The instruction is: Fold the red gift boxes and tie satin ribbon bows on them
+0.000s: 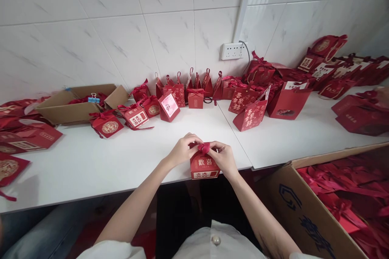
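Note:
A red gift box [205, 166] with pale Chinese lettering stands at the table's front edge, directly before me. On its top sits a red ribbon bow [204, 147]. My left hand [184, 149] pinches the ribbon from the left, fingers curled over the box top. From the other side my right hand [223, 156] closes on the same ribbon, its thumb and fingers around the bow. The ribbon's ends are mostly hidden behind my fingers.
Finished-looking red boxes [106, 124] and bags [288, 101] line the white table [127, 166] along the tiled wall. A cardboard tray [69, 111] holds ribbons at left. A large carton [291, 206] full of red boxes stands at right. A power strip [233, 51] is on the wall.

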`<state>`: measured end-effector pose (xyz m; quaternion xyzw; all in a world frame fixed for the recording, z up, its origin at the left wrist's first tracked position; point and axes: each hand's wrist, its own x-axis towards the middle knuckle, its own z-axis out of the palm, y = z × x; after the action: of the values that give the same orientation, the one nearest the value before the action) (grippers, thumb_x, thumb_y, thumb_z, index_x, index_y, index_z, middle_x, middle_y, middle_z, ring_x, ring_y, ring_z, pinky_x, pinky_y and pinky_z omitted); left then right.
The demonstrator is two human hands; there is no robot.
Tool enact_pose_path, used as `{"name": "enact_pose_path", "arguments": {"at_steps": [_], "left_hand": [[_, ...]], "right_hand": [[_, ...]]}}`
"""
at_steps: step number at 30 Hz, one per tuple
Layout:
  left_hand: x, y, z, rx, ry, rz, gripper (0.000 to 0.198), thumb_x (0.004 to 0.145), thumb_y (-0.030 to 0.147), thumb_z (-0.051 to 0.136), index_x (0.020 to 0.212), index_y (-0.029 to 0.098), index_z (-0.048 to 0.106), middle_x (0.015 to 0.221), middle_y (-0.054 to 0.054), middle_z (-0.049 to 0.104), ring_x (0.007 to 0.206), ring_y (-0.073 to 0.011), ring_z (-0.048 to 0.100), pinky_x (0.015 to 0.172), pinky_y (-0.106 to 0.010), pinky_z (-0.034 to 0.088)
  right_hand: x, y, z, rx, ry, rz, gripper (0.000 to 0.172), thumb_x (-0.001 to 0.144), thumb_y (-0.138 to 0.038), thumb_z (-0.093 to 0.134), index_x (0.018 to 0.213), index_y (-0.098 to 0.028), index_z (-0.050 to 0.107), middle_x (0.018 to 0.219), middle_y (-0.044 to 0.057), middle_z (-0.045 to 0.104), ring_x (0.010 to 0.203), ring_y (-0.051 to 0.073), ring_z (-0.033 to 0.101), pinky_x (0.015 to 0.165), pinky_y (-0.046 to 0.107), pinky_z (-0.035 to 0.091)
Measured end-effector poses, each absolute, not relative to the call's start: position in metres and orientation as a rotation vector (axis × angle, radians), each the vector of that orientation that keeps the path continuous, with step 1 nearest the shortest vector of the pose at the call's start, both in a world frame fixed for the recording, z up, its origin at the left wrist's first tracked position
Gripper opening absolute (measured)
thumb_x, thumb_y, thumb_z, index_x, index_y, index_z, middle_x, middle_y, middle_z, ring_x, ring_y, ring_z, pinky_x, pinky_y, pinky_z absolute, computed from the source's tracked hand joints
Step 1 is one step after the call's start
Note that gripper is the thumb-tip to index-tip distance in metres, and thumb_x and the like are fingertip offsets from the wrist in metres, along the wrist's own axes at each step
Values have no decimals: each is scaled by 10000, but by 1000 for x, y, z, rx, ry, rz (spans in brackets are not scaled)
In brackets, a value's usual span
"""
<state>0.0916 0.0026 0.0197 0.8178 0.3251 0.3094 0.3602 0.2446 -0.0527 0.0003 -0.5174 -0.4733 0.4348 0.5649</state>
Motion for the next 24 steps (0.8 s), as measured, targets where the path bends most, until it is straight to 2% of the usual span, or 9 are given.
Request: {"name": "enact_pose_path", "arguments": {"at_steps": [7,11,14,18,24], "left_hand": [[83,-10,23,2206,873,789,122,836,214,518,839,206,640,843,-39,643,873,-188,534,794,-335,449],[83,-17,29,2171,902,744,101,817,251,550,859,195,623,867,-39,633,885,-190,526,819,-333,442],[86,-21,31,2072,942,699,160,823,328,556,884,193,618,898,-42,617,910,-192,527,817,-327,445],[92,-27,26,1954,1019,746,225,861,384,504,838,191,618,939,-44,584,955,-189,529,840,-320,436],[94,-32,18,1886,1087,809,241,861,370,511,730,186,595,832,-27,565,886,-179,530,808,-305,431]], "right_hand": [[244,-55,-2,-1218,-1153,932,202,692,-389,682,688,-187,694,733,45,690,706,189,600,680,312,479],[244,-55,-1,-1226,-1148,930,185,697,-371,679,690,-186,686,732,43,685,700,186,592,677,312,473],[243,-56,1,-1257,-1176,916,174,709,-359,663,696,-186,675,724,41,674,696,183,578,677,312,466],[242,-59,4,-1315,-1202,892,163,728,-346,632,705,-186,656,722,39,654,697,185,570,672,312,463],[245,-63,4,-1341,-1216,892,183,742,-369,626,731,-187,649,758,46,651,709,189,579,676,318,470]]}}
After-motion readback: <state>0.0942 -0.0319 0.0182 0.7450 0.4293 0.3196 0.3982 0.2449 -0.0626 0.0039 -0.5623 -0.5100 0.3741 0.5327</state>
